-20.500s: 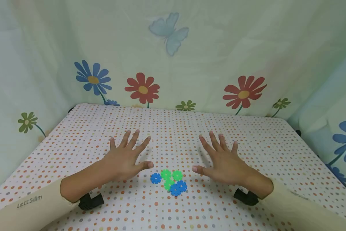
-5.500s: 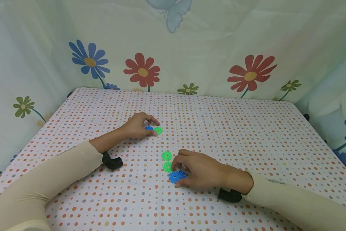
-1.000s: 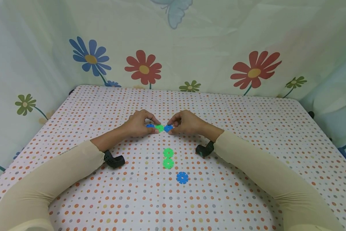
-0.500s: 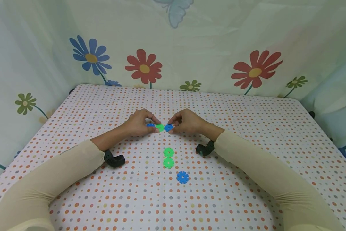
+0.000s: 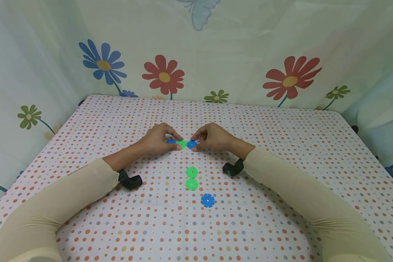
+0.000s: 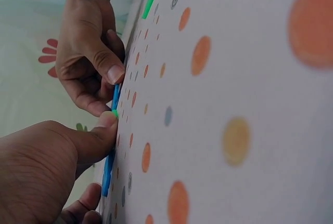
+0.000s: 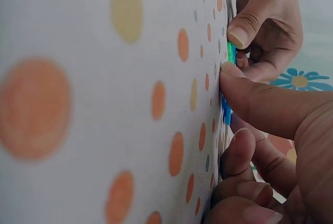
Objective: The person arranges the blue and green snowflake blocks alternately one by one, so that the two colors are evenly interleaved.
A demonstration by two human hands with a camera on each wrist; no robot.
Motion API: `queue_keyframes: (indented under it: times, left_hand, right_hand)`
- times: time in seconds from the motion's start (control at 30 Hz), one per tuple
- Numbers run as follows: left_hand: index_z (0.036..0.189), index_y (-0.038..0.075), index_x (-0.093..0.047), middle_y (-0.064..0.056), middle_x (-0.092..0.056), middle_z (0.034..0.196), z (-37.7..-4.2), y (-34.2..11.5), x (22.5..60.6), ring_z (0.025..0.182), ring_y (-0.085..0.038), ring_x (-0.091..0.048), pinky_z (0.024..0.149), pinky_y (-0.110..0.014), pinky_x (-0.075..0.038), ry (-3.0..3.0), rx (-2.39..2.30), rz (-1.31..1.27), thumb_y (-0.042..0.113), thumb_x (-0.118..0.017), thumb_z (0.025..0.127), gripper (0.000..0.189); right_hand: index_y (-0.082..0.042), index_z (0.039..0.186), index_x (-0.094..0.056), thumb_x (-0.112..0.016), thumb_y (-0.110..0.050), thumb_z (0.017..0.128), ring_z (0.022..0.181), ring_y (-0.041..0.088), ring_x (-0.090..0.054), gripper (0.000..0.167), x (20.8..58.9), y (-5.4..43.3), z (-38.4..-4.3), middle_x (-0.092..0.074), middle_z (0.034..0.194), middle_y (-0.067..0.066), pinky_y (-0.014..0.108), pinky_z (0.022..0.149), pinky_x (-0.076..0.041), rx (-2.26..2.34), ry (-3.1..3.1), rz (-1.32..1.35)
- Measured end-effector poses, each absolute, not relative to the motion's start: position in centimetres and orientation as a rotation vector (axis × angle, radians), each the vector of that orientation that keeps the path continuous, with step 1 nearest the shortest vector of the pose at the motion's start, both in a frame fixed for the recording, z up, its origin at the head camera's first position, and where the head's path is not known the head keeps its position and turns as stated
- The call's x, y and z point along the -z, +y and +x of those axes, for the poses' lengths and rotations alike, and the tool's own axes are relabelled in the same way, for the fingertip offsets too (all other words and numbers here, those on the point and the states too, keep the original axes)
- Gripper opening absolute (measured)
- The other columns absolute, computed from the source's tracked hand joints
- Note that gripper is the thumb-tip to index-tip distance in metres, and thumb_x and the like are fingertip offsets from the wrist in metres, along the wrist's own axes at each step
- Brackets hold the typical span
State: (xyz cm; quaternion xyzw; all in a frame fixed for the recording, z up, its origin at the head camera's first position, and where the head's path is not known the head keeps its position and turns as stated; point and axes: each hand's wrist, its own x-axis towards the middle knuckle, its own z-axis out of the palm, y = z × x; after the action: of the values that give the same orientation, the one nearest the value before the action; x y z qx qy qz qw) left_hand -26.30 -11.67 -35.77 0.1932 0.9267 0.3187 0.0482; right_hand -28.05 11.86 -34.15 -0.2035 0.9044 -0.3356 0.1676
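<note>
- Right, head view: your L hand (image 5: 157, 140) has thumb & index pinching the green disc (image 5: 182, 144); your R hand (image 5: 216, 137) grips the right blue disc (image 5: 191, 145) the same way. Held pcs sit in a row around mid-table, on or just above the spotted tablecloth (image 5: 144, 222). Left blue disc (image 5: 171, 141) shows btwn your L thumb & index, beside the green one, partly hidden. Green & right blue rims meet; can't tell if they're slotted together.
- Same view, nearer you: far loose green disc (image 5: 192, 172) rim to rim w/ near loose green disc (image 5: 192, 184), then loose blue disc (image 5: 207, 200) apart, off to the R. All three lie flat.
- Looks: bright green or blue, approx. same size, flat, rims notched like petals, small hole mid-disc on the loose ones.
- L wrist view: held row is edge-on, thin strips of blue, green, blue close along the cloth. Your L thumb covers most of the green.
- R wrist view: edge-on again; your R thumb presses at the row, blue edge showing just past it, other R fingers curled. Your L thumb's on the green edge.
</note>
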Motion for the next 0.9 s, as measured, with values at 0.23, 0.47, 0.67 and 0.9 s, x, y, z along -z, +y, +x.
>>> queue_keyframes:
  times: [0.23, 0.47, 0.67, 0.9]
  left_hand:
    - [0.107, 0.023, -0.074, -0.004, -0.061, 0.127, -26.2, -11.6, 35.7, 0.131, -0.026, -0.047, 0.109, -0.057, -0.031, 2.843, -0.904, 0.641, 0.032, -0.079, 0.084, 0.025]
    - [0.109, 0.024, -0.072, -0.004, -0.060, 0.126, -26.2, -11.5, 35.8, 0.129, -0.027, -0.046, 0.106, -0.059, -0.031, 2.856, -0.856, 0.664, 0.032, -0.078, 0.085, 0.026]
    - [0.112, 0.026, -0.070, -0.005, -0.056, 0.130, -26.3, -11.6, 36.0, 0.130, -0.030, -0.043, 0.107, -0.061, -0.028, 2.848, -0.830, 0.646, 0.035, -0.076, 0.086, 0.028]
    - [0.115, 0.027, -0.068, -0.005, -0.053, 0.131, -26.2, -11.6, 35.8, 0.131, -0.032, -0.041, 0.107, -0.061, -0.027, 2.835, -0.783, 0.622, 0.038, -0.075, 0.086, 0.031]
  right_hand:
    - [-0.010, 0.110, -0.072, -0.085, -0.020, 0.078, 0.066, 0.013, -0.050, 0.036, 34.1, 11.9, -28.0, -0.061, 0.077, 0.002, 0.024, 0.061, -0.040, 0.937, 2.577, -0.608]
    - [-0.010, 0.117, -0.069, -0.084, -0.019, 0.078, 0.064, 0.013, -0.050, 0.043, 34.0, 11.9, -28.0, -0.062, 0.076, 0.003, 0.024, 0.060, -0.040, 0.961, 2.557, -0.600]
    - [-0.012, 0.126, -0.063, -0.083, -0.022, 0.080, 0.072, 0.015, -0.052, 0.051, 33.6, 12.3, -27.5, -0.062, 0.085, 0.004, 0.026, 0.064, -0.042, 0.937, 2.538, -0.605]
    - [-0.010, 0.135, -0.055, -0.079, -0.021, 0.083, 0.074, 0.017, -0.054, 0.059, 33.3, 13.2, -25.7, -0.064, 0.091, 0.005, 0.027, 0.064, -0.043, 0.947, 2.513, -0.626]
